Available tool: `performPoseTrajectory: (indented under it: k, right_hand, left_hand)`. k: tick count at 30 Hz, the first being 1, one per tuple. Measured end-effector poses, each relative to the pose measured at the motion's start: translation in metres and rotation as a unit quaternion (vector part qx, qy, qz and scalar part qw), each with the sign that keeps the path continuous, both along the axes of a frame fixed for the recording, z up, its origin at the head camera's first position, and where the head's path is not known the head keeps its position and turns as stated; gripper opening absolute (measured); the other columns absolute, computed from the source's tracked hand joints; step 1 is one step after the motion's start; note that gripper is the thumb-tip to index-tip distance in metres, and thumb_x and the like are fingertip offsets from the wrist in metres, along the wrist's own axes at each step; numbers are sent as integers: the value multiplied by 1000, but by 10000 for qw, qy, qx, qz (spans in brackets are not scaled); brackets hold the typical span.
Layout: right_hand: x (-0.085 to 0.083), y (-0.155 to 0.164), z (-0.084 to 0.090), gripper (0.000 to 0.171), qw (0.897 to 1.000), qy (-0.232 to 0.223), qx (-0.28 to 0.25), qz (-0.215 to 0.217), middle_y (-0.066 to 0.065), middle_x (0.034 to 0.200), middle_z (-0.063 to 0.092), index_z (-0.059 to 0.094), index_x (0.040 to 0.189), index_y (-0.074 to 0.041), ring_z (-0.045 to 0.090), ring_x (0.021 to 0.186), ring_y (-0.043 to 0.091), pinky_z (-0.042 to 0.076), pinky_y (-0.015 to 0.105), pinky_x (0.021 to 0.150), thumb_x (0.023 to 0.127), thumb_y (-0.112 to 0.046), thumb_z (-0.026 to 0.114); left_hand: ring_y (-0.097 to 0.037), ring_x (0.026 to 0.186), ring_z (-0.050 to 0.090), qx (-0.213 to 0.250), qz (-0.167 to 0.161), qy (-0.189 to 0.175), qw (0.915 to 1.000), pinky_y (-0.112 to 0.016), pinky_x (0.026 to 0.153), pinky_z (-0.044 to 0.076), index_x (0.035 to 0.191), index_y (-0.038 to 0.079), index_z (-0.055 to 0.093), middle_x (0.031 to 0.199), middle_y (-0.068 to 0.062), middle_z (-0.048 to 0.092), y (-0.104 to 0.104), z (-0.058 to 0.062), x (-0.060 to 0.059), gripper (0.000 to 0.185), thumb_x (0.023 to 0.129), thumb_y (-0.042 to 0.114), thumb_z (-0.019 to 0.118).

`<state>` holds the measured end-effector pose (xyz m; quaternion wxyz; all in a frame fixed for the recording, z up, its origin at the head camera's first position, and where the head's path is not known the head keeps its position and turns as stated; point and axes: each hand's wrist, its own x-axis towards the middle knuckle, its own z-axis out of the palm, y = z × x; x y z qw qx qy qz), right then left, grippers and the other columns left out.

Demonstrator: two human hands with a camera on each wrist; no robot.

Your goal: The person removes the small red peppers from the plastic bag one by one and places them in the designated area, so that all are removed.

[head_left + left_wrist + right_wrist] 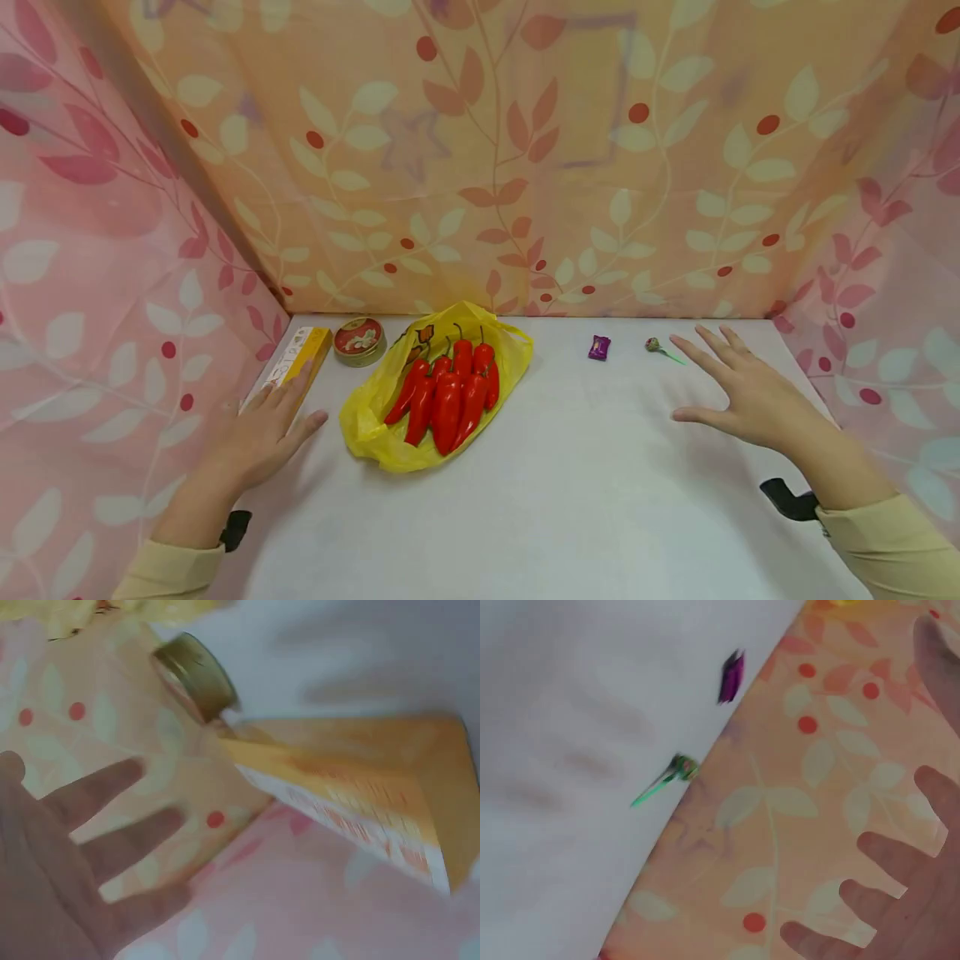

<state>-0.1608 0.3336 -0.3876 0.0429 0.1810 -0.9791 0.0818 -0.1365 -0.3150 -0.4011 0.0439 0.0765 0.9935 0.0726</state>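
Note:
My left hand (258, 433) hovers with spread fingers over the left side of the white table, holding nothing. Nearest to it lies a yellow-and-white box (303, 357), partly hidden by the fingers in the head view. Behind the box stands a round tin (360, 342) with a red lid. To the right of these, red peppers (447, 404) lie in an open yellow plastic bag (365, 429). My right hand (750, 400) is held over the right side, fingers spread and nothing in them. Just left of its fingertips lies a lollipop (653, 344) with a green stick; a purple wrapped candy (599, 347) lies further left.
A peach-coloured cloth (495, 167) with leaf patterns hangs along the table's back edge. Pink patterned cloths (82, 250) rise on the left and right sides. The white tabletop (540, 517) extends toward the front. A black strap (791, 500) is on the right wrist.

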Motion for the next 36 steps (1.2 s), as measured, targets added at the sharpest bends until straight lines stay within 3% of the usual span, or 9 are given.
performPoseTrajectory:
  k: [3,5,9,13,16,19,24,30,36]
  right_hand:
    - [-3,-13,-1,98,9986,331,-366,179,17,165,26,25,161,-34,19,152,45,41,78,90,81,-59,77]
    - [-6,-22,-4,95,9970,467,-575,203,16,163,31,28,160,-33,28,149,44,42,77,90,82,-56,78]
    - [-11,-40,-8,91,9930,583,-1013,153,12,154,44,32,158,-33,42,138,42,44,74,90,83,-51,79]
    - [-16,-58,-12,88,9902,416,-1322,173,10,151,48,31,159,-34,43,137,41,43,74,93,86,-52,77]
    - [-19,-73,-15,86,9882,229,-1491,250,11,154,47,31,159,-35,42,140,40,41,74,98,87,-54,74]
    - [-23,-88,-19,84,9847,161,-1688,407,8,152,49,34,158,-33,47,138,35,42,67,104,87,-53,75]
    - [-30,-110,-28,82,9758,57,-2078,674,3,140,59,38,156,-30,58,125,26,50,56,100,87,-51,76]
    - [-40,-136,-36,77,9636,-303,-2517,849,0,134,62,39,155,-33,61,115,22,55,48,92,88,-48,75]
    - [-50,-166,-44,73,9532,-676,-2776,989,1,131,65,43,154,-29,63,112,23,57,47,92,90,-44,75]
  left_hand:
    - [-53,124,54,591,-21,-240,9980,-74,98,39,161,34,-10,148,-27,49,6,1,-1,79,102,64,32]
    - [-48,113,63,1078,-16,-320,9937,-68,88,50,160,38,-12,140,-25,58,11,0,-2,76,104,61,34]
    - [-31,98,69,2328,-163,-358,9717,-62,88,53,159,44,-8,115,-17,71,23,-5,-3,70,107,48,39]
    - [-22,87,69,3223,-308,-416,9452,-60,99,49,160,42,-3,93,-3,74,34,-12,-7,69,108,38,43]
    - [-23,83,67,3309,-188,-448,9424,-50,90,54,160,42,0,83,1,73,43,-16,-9,72,106,41,48]
    - [-28,84,61,3396,9,-600,9386,-38,77,51,160,44,4,82,-4,70,51,-19,-10,74,104,44,52]
    - [-28,86,60,3823,216,-749,9208,-30,71,52,160,42,20,87,-10,70,60,-26,-10,76,97,44,64]
    - [-22,83,60,4128,372,-256,9097,-24,65,52,143,26,58,88,-7,66,65,-37,-9,53,94,39,72]
    - [-25,84,60,4568,618,56,8874,-26,73,57,133,18,66,101,-11,69,64,-43,-8,39,97,34,69]
